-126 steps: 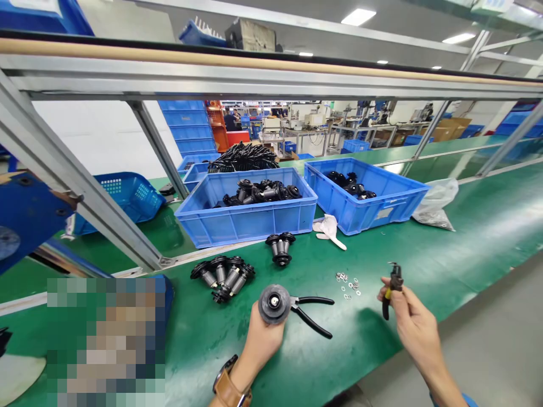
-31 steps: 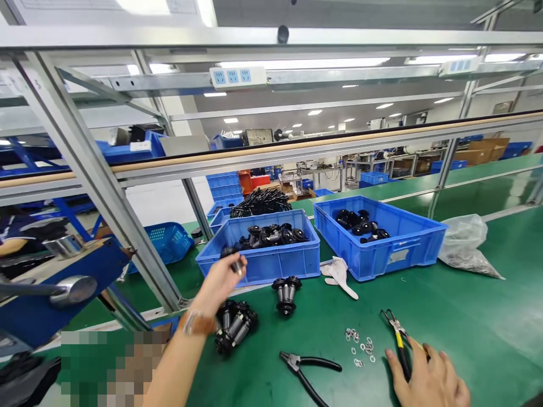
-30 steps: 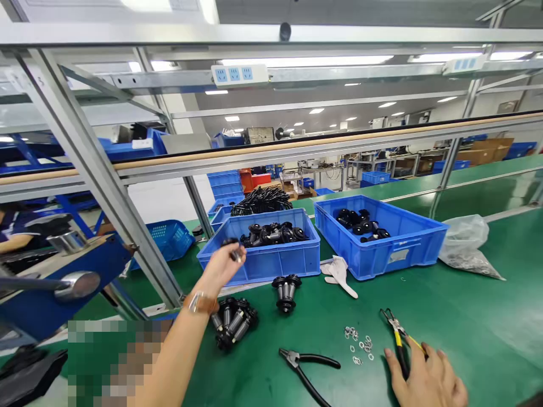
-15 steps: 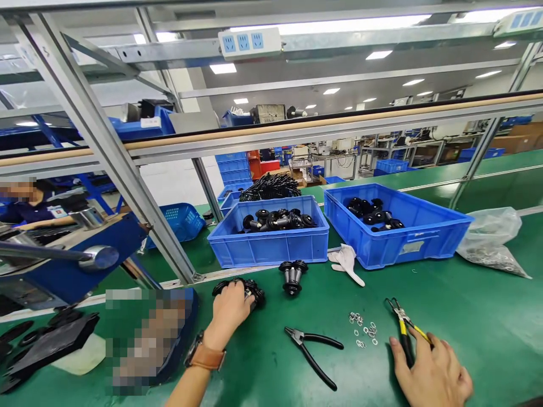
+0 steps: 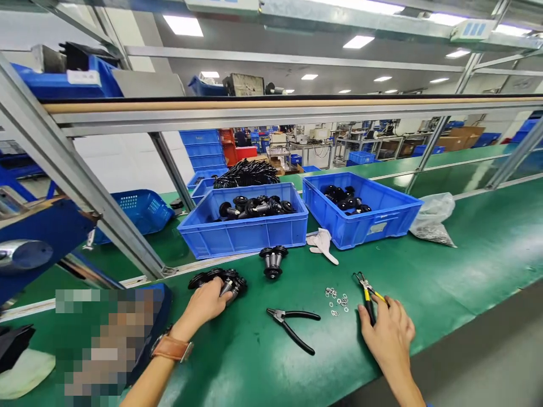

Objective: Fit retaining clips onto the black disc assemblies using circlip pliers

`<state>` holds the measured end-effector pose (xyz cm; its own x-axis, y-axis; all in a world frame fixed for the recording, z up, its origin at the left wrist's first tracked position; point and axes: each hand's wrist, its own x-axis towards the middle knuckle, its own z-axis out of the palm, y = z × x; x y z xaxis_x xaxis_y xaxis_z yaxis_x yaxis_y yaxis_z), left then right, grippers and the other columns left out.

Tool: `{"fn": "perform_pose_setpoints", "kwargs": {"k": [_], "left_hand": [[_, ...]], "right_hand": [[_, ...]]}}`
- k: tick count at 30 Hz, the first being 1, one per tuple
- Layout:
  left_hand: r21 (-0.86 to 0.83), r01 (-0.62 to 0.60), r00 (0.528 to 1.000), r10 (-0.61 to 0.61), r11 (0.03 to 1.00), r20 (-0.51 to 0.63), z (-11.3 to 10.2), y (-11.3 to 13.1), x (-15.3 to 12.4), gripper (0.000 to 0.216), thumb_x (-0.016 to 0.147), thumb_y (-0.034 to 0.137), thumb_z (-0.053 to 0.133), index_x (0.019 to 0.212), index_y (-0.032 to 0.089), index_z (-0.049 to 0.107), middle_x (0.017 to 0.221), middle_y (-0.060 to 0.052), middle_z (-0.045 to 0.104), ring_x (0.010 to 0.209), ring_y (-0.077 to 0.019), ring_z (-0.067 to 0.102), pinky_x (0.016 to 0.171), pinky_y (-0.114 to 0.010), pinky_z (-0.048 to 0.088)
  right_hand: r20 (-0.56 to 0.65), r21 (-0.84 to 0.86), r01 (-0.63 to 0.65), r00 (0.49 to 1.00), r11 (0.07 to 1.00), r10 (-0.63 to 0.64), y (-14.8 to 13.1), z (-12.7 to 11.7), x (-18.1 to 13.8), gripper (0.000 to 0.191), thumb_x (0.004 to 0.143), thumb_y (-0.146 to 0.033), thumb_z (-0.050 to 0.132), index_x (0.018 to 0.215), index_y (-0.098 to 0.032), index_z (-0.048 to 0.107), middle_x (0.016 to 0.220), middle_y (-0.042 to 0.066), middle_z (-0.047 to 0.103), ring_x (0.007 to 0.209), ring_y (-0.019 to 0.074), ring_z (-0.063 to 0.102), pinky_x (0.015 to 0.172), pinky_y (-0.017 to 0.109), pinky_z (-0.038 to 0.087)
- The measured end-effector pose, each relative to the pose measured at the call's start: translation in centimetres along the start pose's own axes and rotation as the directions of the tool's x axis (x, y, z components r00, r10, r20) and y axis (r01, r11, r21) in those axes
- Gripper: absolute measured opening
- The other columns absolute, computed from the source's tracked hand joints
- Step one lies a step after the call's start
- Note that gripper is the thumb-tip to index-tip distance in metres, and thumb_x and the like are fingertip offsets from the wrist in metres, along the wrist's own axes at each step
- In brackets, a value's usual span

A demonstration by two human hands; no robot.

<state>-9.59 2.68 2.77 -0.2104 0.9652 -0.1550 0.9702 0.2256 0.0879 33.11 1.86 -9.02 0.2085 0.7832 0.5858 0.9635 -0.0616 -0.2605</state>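
Note:
My left hand (image 5: pixel 211 301) is closed around a black flanged part with a grey shaft (image 5: pixel 228 284), among a small cluster of similar black parts (image 5: pixel 203 278) on the green bench. My right hand (image 5: pixel 388 330) curls over the handles of yellow-and-black circlip pliers (image 5: pixel 368 295), which lie with their tips pointing away from me. Between my hands lie black-handled pliers (image 5: pixel 292 328), spread apart. Several small metal rings (image 5: pixel 337 301) are scattered left of the yellow-handled pair. More black flanged parts (image 5: pixel 272 262) stand together beyond the black pliers.
Two blue bins (image 5: pixel 244 234) (image 5: pixel 365 226) hold black parts at the back. A white glove (image 5: pixel 323 245) lies before them, and a clear bag of metal bits (image 5: pixel 433 223) sits at right. A blue machine (image 5: pixel 42 243) and metal post (image 5: pixel 106 186) flank the left.
The camera view has swung right, so the bench contents appear further left and higher. My left hand stays at the black parts; my right hand stays at the yellow-handled pliers.

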Motion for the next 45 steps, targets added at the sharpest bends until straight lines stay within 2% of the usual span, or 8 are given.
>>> {"fn": "perform_pose_setpoints", "kwargs": {"k": [10, 17, 24, 32, 36, 39, 41, 45], "left_hand": [[0.073, -0.040, 0.999, 0.039, 0.997, 0.024, -1.1, 0.8, -0.5, 0.024, 0.094, 0.034, 0.051, 0.098, 0.016, 0.066, 0.111, -0.021, 0.074, 0.104, -0.0371, 0.071, 0.082, -0.040, 0.050], [0.145, -0.038, 0.999, 0.032, 0.989, 0.039, -1.7, 1.7, -0.6, 0.029, 0.090, 0.026, 0.053, 0.113, 0.012, 0.062, 0.113, -0.024, 0.072, 0.105, -0.0392, 0.071, 0.084, -0.045, 0.053], [0.109, -0.057, 0.989, 0.041, 0.992, 0.141, -3.4, 1.9, 1.1, 0.023, 0.077, 0.025, 0.060, 0.096, 0.017, 0.071, 0.104, -0.019, 0.076, 0.097, -0.0378, 0.073, 0.076, -0.040, 0.053], [-0.028, -0.084, 0.991, 0.086, 0.996, 0.101, -3.0, 0.5, 0.9, 0.015, 0.072, 0.020, 0.056, 0.082, 0.020, 0.068, 0.091, -0.010, 0.077, 0.085, -0.0291, 0.071, 0.070, -0.032, 0.048], [-0.148, -0.098, 0.993, 0.106, 0.984, 0.047, -3.6, -0.1, 0.0, 0.022, 0.079, 0.031, 0.053, 0.092, 0.019, 0.067, 0.094, -0.010, 0.078, 0.089, -0.0275, 0.072, 0.077, -0.033, 0.051], [-0.518, -0.155, 0.980, 0.199, 0.841, 0.029, -3.4, 0.8, -1.5, 0.036, 0.077, 0.046, 0.061, 0.100, 0.019, 0.067, 0.101, -0.010, 0.079, 0.097, -0.0284, 0.072, 0.086, -0.036, 0.054], [-0.693, -0.195, 0.962, 0.272, 0.694, 0.002, -2.5, 2.0, -2.8, 0.039, 0.073, 0.049, 0.068, 0.101, 0.021, 0.069, 0.103, -0.009, 0.079, 0.101, -0.0289, 0.072, 0.090, -0.038, 0.054], [-0.694, -0.238, 0.964, 0.251, 0.679, -0.085, 0.1, 4.4, -5.0, 0.031, 0.072, 0.043, 0.070, 0.096, 0.024, 0.075, 0.106, -0.008, 0.079, 0.101, -0.0294, 0.072, 0.092, -0.041, 0.054]], "right_hand": [[0.059, -0.029, -0.026, 0.998, 0.999, 0.027, 0.3, 0.0, 0.1, 0.062, 0.096, -0.058, 0.026, 0.116, -0.012, 0.064, 0.126, 0.023, 0.057, 0.126, 0.0416, 0.047, 0.099, 0.058, 0.039], [0.047, -0.018, -0.049, 0.998, 0.999, 0.050, 0.1, 0.1, 0.1, 0.061, 0.096, -0.057, 0.027, 0.116, -0.013, 0.064, 0.126, 0.022, 0.058, 0.126, 0.0404, 0.047, 0.101, 0.057, 0.037], [0.027, 0.011, -0.051, 0.998, 0.999, 0.051, 0.0, 0.1, 0.1, 0.057, 0.097, -0.054, 0.031, 0.117, -0.012, 0.064, 0.128, 0.023, 0.057, 0.127, 0.0407, 0.045, 0.101, 0.059, 0.036], [-0.027, 0.036, -0.055, 0.998, 0.998, 0.056, -0.3, 0.0, -0.1, 0.052, 0.099, -0.050, 0.036, 0.120, -0.010, 0.061, 0.130, 0.024, 0.054, 0.133, 0.0453, 0.038, 0.102, 0.065, 0.034], [-0.023, 0.244, 0.157, 0.987, 0.957, -0.156, -1.0, -1.2, 0.0, 0.040, 0.100, -0.039, 0.045, 0.124, -0.011, 0.060, 0.123, 0.022, 0.056, 0.129, 0.0410, 0.041, 0.103, 0.063, 0.036], [0.074, 0.403, 0.354, 0.907, 0.844, -0.415, -1.7, -2.0, 0.1, 0.026, 0.102, -0.030, 0.048, 0.118, -0.022, 0.065, 0.101, 0.010, 0.062, 0.102, 0.0268, 0.055, 0.090, 0.043, 0.050], [0.129, 0.433, 0.384, 0.869, 0.816, -0.477, -2.0, -2.2, 0.1, 0.025, 0.103, -0.028, 0.046, 0.116, -0.025, 0.066, 0.094, 0.006, 0.062, 0.089, 0.0221, 0.057, 0.079, 0.035, 0.052], [0.175, 0.444, 0.368, 0.859, 0.817, -0.482, -2.7, -2.0, 0.4, 0.027, 0.104, -0.024, 0.042, 0.118, -0.020, 0.065, 0.092, 0.006, 0.061, 0.086, 0.0206, 0.058, 0.075, 0.032, 0.053]]}}
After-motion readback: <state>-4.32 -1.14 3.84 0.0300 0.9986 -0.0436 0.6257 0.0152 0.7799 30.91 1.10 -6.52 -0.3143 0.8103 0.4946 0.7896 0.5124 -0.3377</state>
